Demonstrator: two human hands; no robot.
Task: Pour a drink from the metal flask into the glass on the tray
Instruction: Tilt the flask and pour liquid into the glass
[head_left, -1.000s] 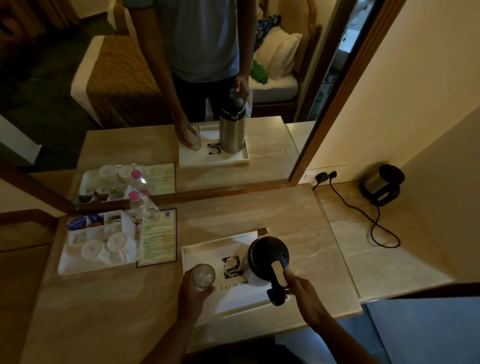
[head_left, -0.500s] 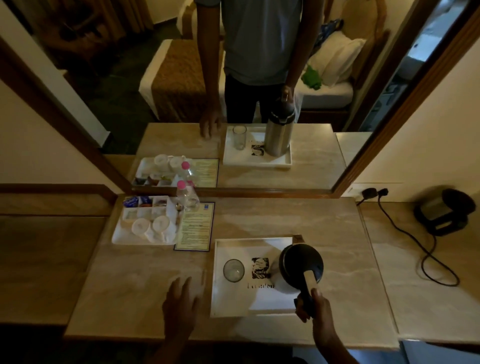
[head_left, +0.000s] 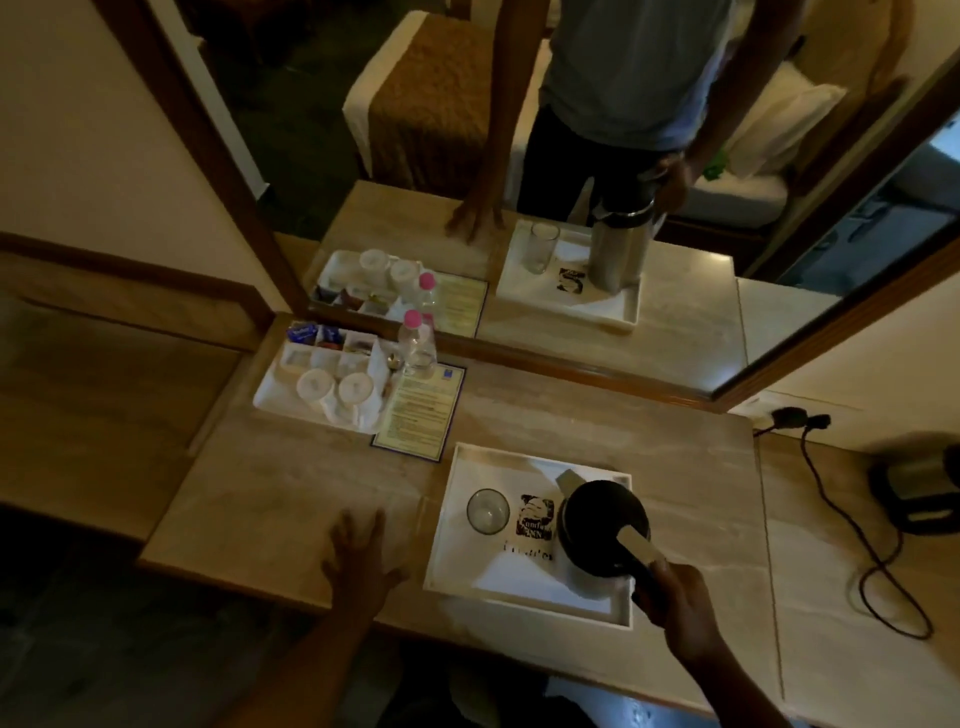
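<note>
A metal flask (head_left: 597, 530) with a black lid and spout stands upright on the right half of a white tray (head_left: 441, 540). My right hand (head_left: 680, 603) grips its black handle from the near side. A clear, upright drinking glass (head_left: 487, 511) stands on the tray's left half, a little apart from the flask. My left hand (head_left: 361, 564) rests flat on the marble counter, fingers spread, just left of the tray and holding nothing.
A second white tray (head_left: 275, 395) with cups and sachets, a pink-capped water bottle (head_left: 417, 343) and a printed card (head_left: 421, 410) lie at the back left. A wall mirror (head_left: 571, 182) rises behind. At the right stands an electric kettle (head_left: 919, 493) with its cable (head_left: 852, 530).
My left hand let go of the glass and moved left onto the counter. My right hand has kept its grip on the flask handle. The view has shifted.
</note>
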